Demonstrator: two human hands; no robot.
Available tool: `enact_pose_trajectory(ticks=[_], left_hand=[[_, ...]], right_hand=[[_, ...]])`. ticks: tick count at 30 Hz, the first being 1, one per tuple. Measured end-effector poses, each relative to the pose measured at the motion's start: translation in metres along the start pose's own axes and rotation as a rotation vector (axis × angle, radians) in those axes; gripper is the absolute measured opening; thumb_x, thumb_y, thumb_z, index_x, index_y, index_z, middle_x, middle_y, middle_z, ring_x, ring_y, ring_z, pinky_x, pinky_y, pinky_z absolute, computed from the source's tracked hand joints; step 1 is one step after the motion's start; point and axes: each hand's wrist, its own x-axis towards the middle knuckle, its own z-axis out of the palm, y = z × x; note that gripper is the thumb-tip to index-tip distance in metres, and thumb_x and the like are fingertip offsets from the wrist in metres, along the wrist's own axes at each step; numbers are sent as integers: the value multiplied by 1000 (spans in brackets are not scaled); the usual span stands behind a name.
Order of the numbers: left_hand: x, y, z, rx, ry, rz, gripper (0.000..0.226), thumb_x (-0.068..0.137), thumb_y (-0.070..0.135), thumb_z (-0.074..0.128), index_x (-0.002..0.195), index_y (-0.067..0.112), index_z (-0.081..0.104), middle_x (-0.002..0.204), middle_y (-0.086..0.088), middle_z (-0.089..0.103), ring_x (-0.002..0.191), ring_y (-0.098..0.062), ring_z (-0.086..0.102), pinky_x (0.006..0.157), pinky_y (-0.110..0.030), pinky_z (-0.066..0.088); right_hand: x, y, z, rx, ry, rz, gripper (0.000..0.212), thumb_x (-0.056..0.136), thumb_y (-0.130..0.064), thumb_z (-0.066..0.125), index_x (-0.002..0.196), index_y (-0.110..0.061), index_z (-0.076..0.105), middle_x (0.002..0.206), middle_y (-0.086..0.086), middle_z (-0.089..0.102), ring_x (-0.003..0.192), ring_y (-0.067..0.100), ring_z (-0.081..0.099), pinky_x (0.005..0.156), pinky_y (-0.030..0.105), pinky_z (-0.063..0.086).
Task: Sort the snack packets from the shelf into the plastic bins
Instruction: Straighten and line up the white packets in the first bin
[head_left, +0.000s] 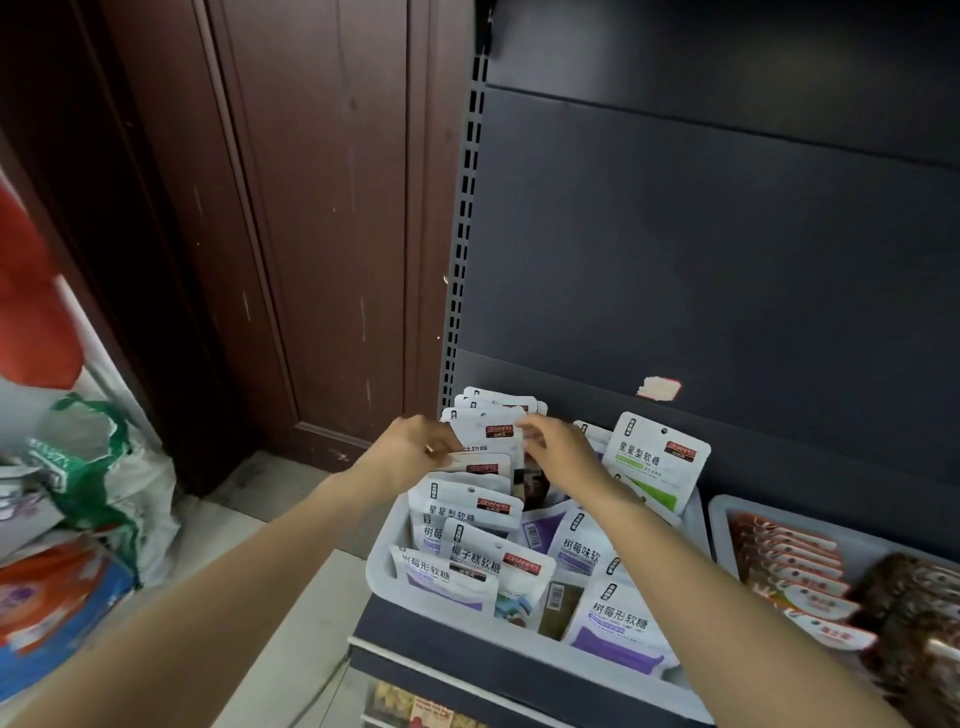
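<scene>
your forearms reach over the white bin (384, 574)
left hand (410, 449) and right hand (558, 452) pinch upright packets (488, 434) at its far edge; tug carelessly and neighbours topple.

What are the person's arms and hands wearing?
Nothing that shows. Both forearms are bare right down to the bottom edge of the picture, with no sleeves in view. The left hand and the right hand have no gloves, and no watch or bracelet shows on either wrist. Rings are too small to tell.
</scene>
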Motion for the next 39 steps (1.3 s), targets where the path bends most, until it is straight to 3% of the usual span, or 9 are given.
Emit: enact_pose_trajectory(ticks=[4, 7, 12, 17, 23, 29, 32, 34, 39], left_hand=[[1, -5, 5, -84, 70, -49, 19, 86, 3, 63, 99, 15, 71, 98, -7, 72, 91, -17, 65, 82, -22, 49], [3, -4, 10, -78, 158, -25, 23, 83, 2, 65, 103, 13, 67, 101, -6, 66, 90, -20, 62, 89, -30, 50], [0, -6, 17, 318, 127, 177, 41, 89, 13, 61, 127, 23, 54, 126, 0, 43, 114, -19, 47, 98, -36, 42], [-6, -15, 17, 297, -57, 159, 40, 98, 19, 46, 137, 27, 47, 139, 2, 47, 125, -21, 48, 104, -38, 41], [-19, -16, 4, 147, -116, 220, 18, 90, 10, 61, 103, 19, 71, 97, 8, 70, 85, 1, 61, 74, -2, 41], [-15, -16, 0, -26, -52, 147, 11, 84, 13, 70, 94, 14, 75, 91, 4, 72, 82, -2, 63, 71, -4, 42], [-3, -14, 6, -54, 66, 65, 12, 85, 11, 67, 94, 13, 74, 94, -1, 73, 87, -11, 63, 81, -20, 47], [5, -13, 11, -47, 111, -4, 14, 88, 11, 63, 95, 16, 73, 95, 0, 72, 90, -14, 65, 86, -30, 51], [18, 0, 22, 218, 194, 37, 26, 88, 12, 60, 113, 21, 60, 119, -4, 54, 110, -22, 52, 92, -35, 43]], right_hand=[[-16, 0, 6, 200, -48, -8, 32, 98, -30, 49, 122, -14, 61, 119, -1, 64, 105, 8, 56, 93, 24, 43], [-22, 1, 12, 197, -22, -1, 27, 95, -29, 54, 112, -13, 67, 108, -2, 67, 94, 10, 61, 90, 27, 47], [-14, 15, 15, 112, 193, 107, 22, 96, -20, 53, 81, -10, 65, 83, 5, 69, 75, 22, 68, 78, 41, 55], [-4, 20, 12, 44, 333, 203, 23, 97, -16, 50, 83, -4, 65, 91, 11, 68, 82, 28, 66, 77, 46, 54], [-11, 3, 8, 191, 190, 148, 23, 96, -14, 52, 117, -11, 60, 115, 8, 66, 106, 22, 62, 88, 26, 45], [-32, -22, 9, 355, 46, 46, 28, 95, -35, 52, 115, -20, 63, 118, -4, 64, 109, 11, 57, 88, 22, 41], [-38, -24, 9, 308, -21, 87, 32, 89, -31, 64, 118, -20, 61, 114, -2, 64, 100, 10, 59, 80, 19, 46], [-40, -23, 10, 261, -19, 147, 43, 86, -26, 68, 126, -19, 55, 115, 1, 63, 102, 15, 60, 87, 29, 50], [-46, -17, 18, 212, 7, 262, 42, 82, -21, 73, 118, -18, 52, 112, 2, 65, 103, 20, 61, 91, 39, 52]])
